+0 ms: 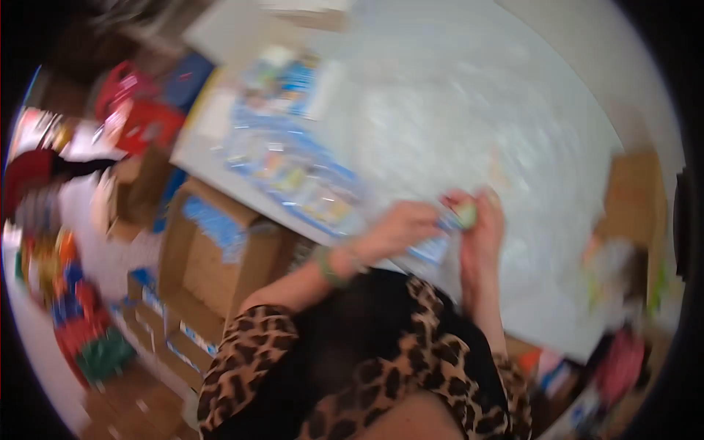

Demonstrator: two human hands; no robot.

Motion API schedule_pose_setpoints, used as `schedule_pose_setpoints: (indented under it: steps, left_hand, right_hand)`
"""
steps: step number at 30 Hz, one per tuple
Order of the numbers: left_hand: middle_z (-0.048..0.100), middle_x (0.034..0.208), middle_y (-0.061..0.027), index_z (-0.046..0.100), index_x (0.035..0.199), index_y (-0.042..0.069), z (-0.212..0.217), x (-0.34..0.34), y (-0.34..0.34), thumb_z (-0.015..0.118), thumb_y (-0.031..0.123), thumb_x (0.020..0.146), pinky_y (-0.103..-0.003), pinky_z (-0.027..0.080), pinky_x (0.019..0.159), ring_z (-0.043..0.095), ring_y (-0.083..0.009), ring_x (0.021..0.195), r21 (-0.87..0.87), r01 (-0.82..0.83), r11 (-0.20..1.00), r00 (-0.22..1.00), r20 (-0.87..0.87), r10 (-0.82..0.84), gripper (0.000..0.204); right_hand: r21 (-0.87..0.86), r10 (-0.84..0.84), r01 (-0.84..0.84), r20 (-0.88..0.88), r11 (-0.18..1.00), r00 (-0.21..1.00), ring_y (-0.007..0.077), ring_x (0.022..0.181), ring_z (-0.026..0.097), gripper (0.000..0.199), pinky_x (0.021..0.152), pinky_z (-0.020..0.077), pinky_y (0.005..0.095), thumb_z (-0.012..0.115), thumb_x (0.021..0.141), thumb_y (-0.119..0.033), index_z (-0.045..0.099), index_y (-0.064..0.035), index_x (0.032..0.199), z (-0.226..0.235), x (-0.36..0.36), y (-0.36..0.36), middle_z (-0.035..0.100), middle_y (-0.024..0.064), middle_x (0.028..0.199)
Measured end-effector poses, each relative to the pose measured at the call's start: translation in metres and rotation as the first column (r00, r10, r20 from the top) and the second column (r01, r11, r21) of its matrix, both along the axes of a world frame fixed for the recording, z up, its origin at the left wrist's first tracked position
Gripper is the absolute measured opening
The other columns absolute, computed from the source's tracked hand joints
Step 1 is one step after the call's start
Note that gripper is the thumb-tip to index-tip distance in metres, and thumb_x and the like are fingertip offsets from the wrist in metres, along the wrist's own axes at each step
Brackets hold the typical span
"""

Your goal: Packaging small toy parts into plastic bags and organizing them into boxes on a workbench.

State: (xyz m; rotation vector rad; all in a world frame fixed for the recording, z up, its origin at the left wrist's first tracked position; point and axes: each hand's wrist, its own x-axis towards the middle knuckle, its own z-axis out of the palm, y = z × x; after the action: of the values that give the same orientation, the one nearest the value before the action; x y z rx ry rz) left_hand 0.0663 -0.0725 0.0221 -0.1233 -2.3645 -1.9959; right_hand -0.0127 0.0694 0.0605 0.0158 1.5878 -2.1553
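Observation:
Both my hands meet over the near edge of the white table point(546, 242), blurred by motion. My left hand point(405, 229), with a green bangle at the wrist, has its fingers closed at a clear plastic bag with blue print point(431, 249), which hangs below them. My right hand point(485, 226) is closed around a small light-green item point(466, 213), whose kind I cannot make out. The two hands almost touch at this item. Left of my left hand lie clear blue-edged bags point(293, 174) with small colourful pieces inside.
Behind the bags sits a pile of blue and white packs point(290, 82). An open cardboard box point(205, 257) stands against the table's left edge. Another cardboard box point(632, 194) is at the right. Red bags point(147, 125) and a person in red point(29, 180) are at the far left.

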Motion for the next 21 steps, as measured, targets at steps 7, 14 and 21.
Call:
schedule_pose_setpoints:
  steps: [7, 14, 21]
  left_hand:
    - [0.051, 0.064, -0.0028, 0.062, 0.076, -0.001, 0.008, -0.003, -0.003, 0.067, 0.004, 0.078, -0.025, 0.038, 0.054, 0.045, -0.0079, 0.060, 0.171, -0.050, 0.984, 0.986, 0.166, 0.021, 0.008]
    - [0.054, 0.070, -0.0051, 0.064, 0.086, -0.003, 0.003, -0.003, 0.014, 0.064, 0.007, 0.083, -0.026, 0.040, 0.058, 0.048, -0.0097, 0.064, 0.227, -0.163, 0.960, 0.980, 0.147, 0.132, 0.010]
    - [0.063, 0.090, -0.0038, 0.064, 0.106, -0.003, -0.002, -0.002, 0.017, 0.059, 0.010, 0.090, -0.023, 0.044, 0.070, 0.054, -0.0082, 0.080, 0.390, -0.143, 0.909, 0.984, 0.150, 0.091, 0.021]
  right_hand:
    - [-0.086, -0.018, 0.024, 0.071, 0.996, 0.997, 0.0257, 0.080, 0.065, 0.015, 0.079, 0.0505, 0.0342, 0.049, 0.095, -0.022, 0.047, -0.0069, 0.094, 0.013, 0.003, -0.008, 0.066, 0.0220, 0.092]
    - [0.111, 0.109, -0.093, -0.147, 0.989, 0.983, 0.0140, 0.092, 0.057, 0.018, 0.083, 0.0433, 0.0281, 0.051, 0.095, -0.023, 0.051, -0.0062, 0.088, 0.010, 0.007, 0.002, 0.064, 0.0179, 0.106]
    - [0.258, 0.263, -0.194, -0.271, 0.947, 0.926, 0.0176, 0.110, 0.051, 0.019, 0.093, 0.0389, 0.0314, 0.052, 0.093, -0.020, 0.056, -0.0041, 0.102, -0.003, 0.005, 0.011, 0.052, 0.0140, 0.130]
